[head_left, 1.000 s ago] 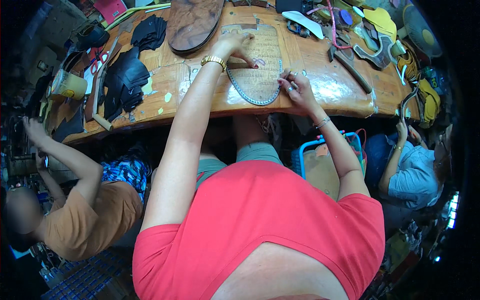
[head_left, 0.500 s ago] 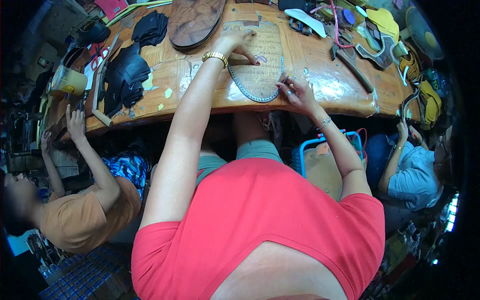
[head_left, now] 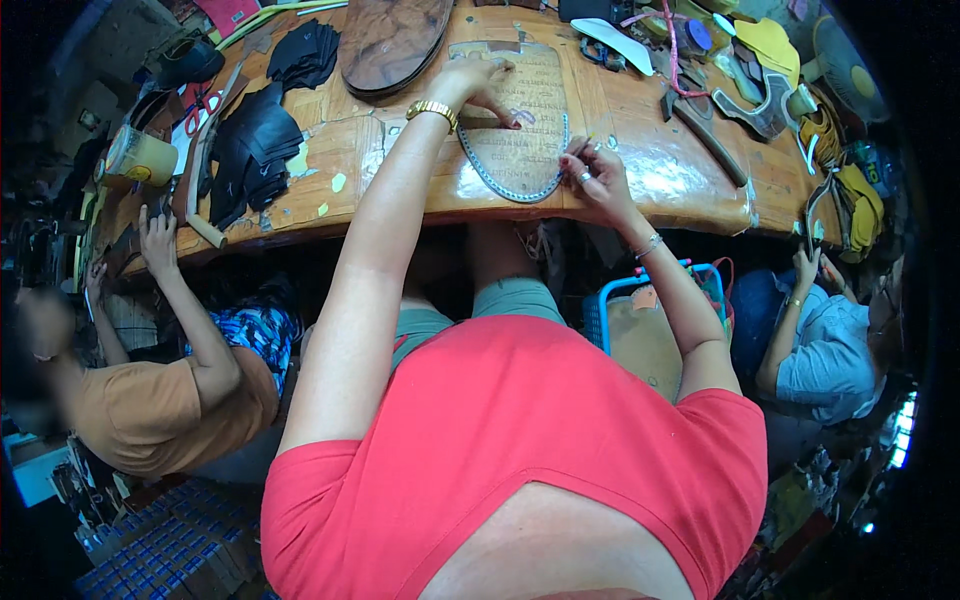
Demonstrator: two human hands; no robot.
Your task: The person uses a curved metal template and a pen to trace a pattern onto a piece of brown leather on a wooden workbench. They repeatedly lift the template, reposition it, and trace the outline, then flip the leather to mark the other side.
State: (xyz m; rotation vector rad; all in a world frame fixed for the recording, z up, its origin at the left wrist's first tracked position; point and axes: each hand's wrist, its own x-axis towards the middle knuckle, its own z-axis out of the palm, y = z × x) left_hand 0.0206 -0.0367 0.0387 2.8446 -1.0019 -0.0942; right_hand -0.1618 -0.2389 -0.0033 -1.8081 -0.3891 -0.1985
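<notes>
A tan, rounded sole-shaped sheet (head_left: 535, 100) printed all over lies on the wooden table in front of me. Along its curved near edge runs a narrow strip (head_left: 500, 192) with a row of light dots. My left hand (head_left: 470, 86), a gold watch at its wrist, rests on the sheet's left side with thumb and fingers apart. At the lower right of the curve is my right hand (head_left: 603, 188), its fingers pinched together beside the strip's end. Whatever the pinch holds is too small to make out.
Brown soles (head_left: 395, 45) lie beyond my left hand, black leather pieces (head_left: 248, 150) further left. A hammer (head_left: 708, 138) lies to the right. Below the table edge stands a blue basket (head_left: 603, 318). Co-workers sit left (head_left: 170, 410) and right (head_left: 825, 355).
My right hand has shifted slightly and its fingers have drawn closer together. My left hand stays on the sheet. The left co-worker's head and hand have moved a little.
</notes>
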